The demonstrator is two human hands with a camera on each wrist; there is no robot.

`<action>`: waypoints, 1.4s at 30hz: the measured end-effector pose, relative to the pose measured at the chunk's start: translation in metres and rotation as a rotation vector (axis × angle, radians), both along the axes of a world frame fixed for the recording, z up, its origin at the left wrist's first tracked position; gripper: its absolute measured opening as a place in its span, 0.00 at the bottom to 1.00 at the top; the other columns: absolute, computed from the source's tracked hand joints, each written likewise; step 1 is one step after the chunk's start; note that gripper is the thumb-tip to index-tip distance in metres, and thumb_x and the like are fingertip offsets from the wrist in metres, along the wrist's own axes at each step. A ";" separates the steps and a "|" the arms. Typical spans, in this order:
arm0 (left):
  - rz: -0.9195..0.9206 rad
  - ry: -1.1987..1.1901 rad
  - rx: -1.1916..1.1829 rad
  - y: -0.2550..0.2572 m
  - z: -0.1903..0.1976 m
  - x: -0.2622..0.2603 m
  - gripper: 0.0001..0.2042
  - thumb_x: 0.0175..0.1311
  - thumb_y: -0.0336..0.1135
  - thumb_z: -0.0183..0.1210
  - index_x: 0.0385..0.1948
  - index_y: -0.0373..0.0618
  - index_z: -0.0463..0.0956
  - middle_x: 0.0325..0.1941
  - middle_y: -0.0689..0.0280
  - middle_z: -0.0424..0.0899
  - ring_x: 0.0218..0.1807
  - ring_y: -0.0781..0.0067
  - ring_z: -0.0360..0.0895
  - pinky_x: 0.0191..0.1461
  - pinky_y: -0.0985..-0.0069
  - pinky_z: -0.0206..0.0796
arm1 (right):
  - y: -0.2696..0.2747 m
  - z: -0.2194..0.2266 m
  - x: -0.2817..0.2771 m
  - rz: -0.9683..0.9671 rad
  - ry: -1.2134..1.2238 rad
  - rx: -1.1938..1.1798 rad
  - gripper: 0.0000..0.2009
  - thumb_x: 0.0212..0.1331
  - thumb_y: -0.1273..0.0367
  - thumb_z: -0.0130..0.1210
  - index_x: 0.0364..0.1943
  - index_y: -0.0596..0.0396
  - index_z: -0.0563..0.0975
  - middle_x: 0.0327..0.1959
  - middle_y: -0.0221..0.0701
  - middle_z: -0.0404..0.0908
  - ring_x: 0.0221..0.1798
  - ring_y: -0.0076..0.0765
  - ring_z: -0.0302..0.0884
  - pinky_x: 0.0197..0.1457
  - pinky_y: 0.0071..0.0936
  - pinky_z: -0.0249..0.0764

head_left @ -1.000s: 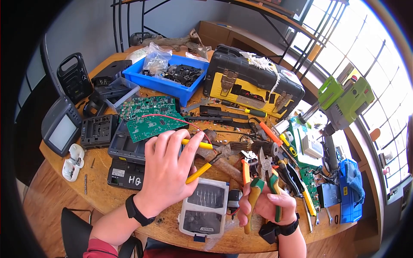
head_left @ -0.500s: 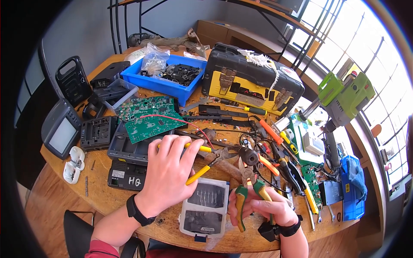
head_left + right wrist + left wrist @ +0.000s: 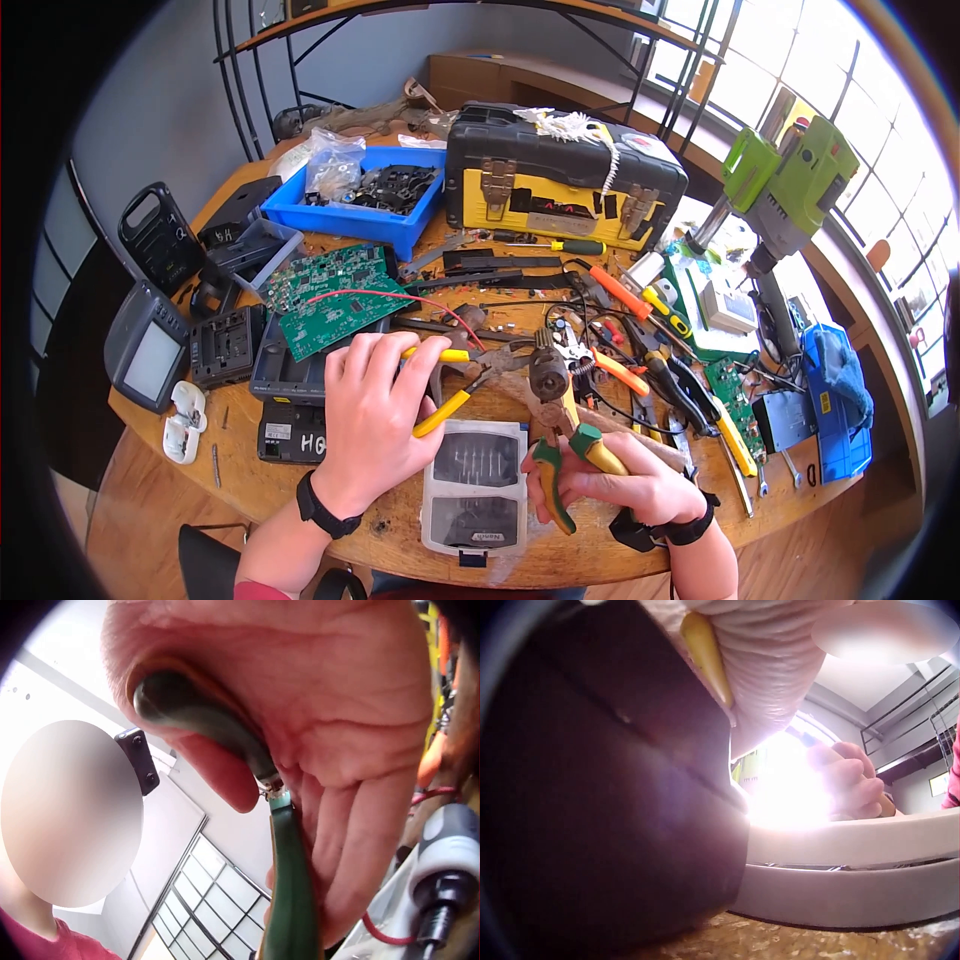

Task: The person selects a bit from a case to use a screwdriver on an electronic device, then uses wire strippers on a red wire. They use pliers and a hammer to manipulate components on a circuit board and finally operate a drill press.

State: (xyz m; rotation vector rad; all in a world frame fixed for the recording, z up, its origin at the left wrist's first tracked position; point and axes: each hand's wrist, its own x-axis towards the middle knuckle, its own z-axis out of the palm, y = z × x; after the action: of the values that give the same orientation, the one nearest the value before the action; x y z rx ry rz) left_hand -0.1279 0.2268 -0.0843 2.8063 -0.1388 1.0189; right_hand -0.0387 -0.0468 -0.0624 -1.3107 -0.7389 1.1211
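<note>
My left hand [image 3: 375, 405] grips yellow-handled pliers [image 3: 440, 422], whose jaws point right; one handle tip shows beside the palm in the left wrist view. Those jaws meet a dark ribbed cylindrical part [image 3: 549, 377], its round end with a hole turned toward me. Green-and-yellow-handled pliers [image 3: 552, 487] are in my right hand [image 3: 635, 480], thumb and fingers around the handles. Their jaws rise up to the cylinder, which partly hides them. Seen close in the right wrist view, the green handle [image 3: 292, 885] runs along the palm. Between the hands lies a drill bit case [image 3: 478, 490].
A green circuit board [image 3: 345, 320] with a red wire sits left, near a battery charger [image 3: 225, 345]. Behind are a blue bin [image 3: 410, 225] and a black-and-yellow toolbox [image 3: 570, 185]. Several tools, including an orange-handled one [image 3: 622, 372], crowd the right, below a green drill [image 3: 790, 190].
The ribbed cylinder, first lying sideways, has turned its end toward me. The right hand's pliers have moved left, up to it. The head view has shifted slightly.
</note>
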 end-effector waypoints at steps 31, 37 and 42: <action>-0.018 0.046 -0.276 0.003 0.002 0.003 0.32 0.40 0.25 0.67 0.57 0.45 0.77 0.50 0.58 0.77 0.55 0.50 0.74 0.62 0.59 0.64 | -0.004 0.023 0.028 -0.505 -1.686 -0.426 0.26 0.46 0.72 0.63 0.55 0.57 0.77 0.44 0.38 0.81 0.46 0.48 0.79 0.49 0.41 0.77; -0.101 -0.015 -0.223 0.004 0.001 0.003 0.33 0.40 0.26 0.68 0.57 0.47 0.77 0.49 0.62 0.77 0.52 0.56 0.74 0.55 0.61 0.63 | -0.004 0.022 0.032 -0.539 -1.847 -0.521 0.25 0.43 0.74 0.64 0.53 0.52 0.79 0.44 0.31 0.79 0.49 0.43 0.75 0.58 0.41 0.69; -0.128 0.030 -0.198 0.002 0.002 0.003 0.34 0.39 0.27 0.70 0.58 0.48 0.77 0.49 0.63 0.77 0.51 0.56 0.74 0.54 0.61 0.62 | -0.003 0.025 0.032 -0.587 -1.858 -0.515 0.27 0.42 0.74 0.65 0.54 0.51 0.79 0.45 0.29 0.78 0.50 0.42 0.74 0.60 0.41 0.67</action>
State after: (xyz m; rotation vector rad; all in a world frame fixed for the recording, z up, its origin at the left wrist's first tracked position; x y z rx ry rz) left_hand -0.1252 0.2285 -0.0828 2.5966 -0.2003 0.9076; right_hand -0.0072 -0.0494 -0.0369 -2.6627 -1.1699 -0.7821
